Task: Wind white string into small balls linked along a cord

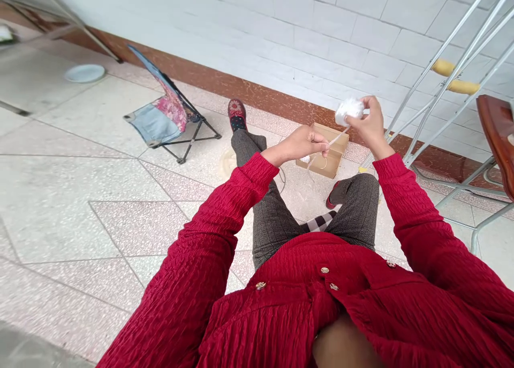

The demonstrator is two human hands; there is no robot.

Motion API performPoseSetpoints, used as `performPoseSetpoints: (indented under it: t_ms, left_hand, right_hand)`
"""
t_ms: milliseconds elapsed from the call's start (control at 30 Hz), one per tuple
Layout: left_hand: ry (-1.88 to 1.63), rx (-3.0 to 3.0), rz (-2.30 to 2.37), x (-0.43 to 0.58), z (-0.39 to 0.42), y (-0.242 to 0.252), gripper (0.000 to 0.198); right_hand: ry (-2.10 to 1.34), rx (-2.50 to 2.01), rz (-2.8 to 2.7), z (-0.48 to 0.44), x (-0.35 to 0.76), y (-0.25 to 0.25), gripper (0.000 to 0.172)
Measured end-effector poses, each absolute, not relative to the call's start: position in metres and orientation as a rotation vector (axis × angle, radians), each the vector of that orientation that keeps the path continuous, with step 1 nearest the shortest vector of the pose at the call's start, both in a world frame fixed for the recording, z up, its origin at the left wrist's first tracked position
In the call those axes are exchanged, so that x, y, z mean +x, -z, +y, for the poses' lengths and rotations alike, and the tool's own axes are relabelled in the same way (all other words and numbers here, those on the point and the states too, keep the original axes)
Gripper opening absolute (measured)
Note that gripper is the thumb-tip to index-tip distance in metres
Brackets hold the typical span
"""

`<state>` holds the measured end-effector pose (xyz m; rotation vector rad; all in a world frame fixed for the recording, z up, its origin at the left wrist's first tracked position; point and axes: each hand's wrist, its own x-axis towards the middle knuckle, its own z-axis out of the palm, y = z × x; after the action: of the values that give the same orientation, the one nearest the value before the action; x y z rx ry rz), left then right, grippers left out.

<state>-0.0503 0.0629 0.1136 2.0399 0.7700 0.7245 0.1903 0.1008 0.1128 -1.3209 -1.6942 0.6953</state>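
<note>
the right hand (371, 122) grips a fluffy white ball (349, 111) out in front, while the left hand (302, 142) pinches the pale strand (338, 136) running from it — partly hiding the open cardboard box (331, 167) on the floor below. a folding chair (155, 119) stands to the left, a round plate (85, 73) beyond it — metal crutches with yellow grips (463, 87) and a brown chair (500, 137) crowd the right.

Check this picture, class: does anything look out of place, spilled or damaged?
A pale round dish lies on the floor left of the folding chair, an odd spot for one. A yellowish patch beside the left trouser leg may be a stain. The white bundle in the right hand shows no damage.
</note>
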Motion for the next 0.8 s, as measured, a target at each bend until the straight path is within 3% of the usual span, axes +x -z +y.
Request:
performPoseSetpoints:
  t_ms: [100,233,333,467,633,800]
  left_hand:
    - [-0.772,2.085,0.837,-0.060,0.070,-0.124,0.023]
    - [-0.886,2.189,0.832,-0.065,0.077,-0.129,0.017]
    - [-0.909,2.205,0.804,-0.061,0.077,-0.125,0.018]
    - [-0.945,2.135,0.852,-0.054,0.076,-0.116,0.024]
    - [-0.908,2.054,0.849,-0.050,0.069,-0.109,0.029]
    - [-0.734,2.072,0.813,-0.050,0.055,-0.106,0.028]
  right_hand:
    - [-0.839,-1.419,-1.745,0.086,0.189,-0.095,0.051]
    - [-1.669,-1.240,-1.703,0.057,0.186,-0.087,0.042]
    - [-1.962,-0.934,-1.499,0.044,0.184,-0.093,0.050]
    - [-1.873,-0.737,-1.329,0.038,0.182,-0.117,0.059]
    - [-1.674,-0.876,-1.376,0.042,0.175,-0.150,0.067]
    - [-1.410,-1.087,-1.393,0.073,0.176,-0.137,0.065]
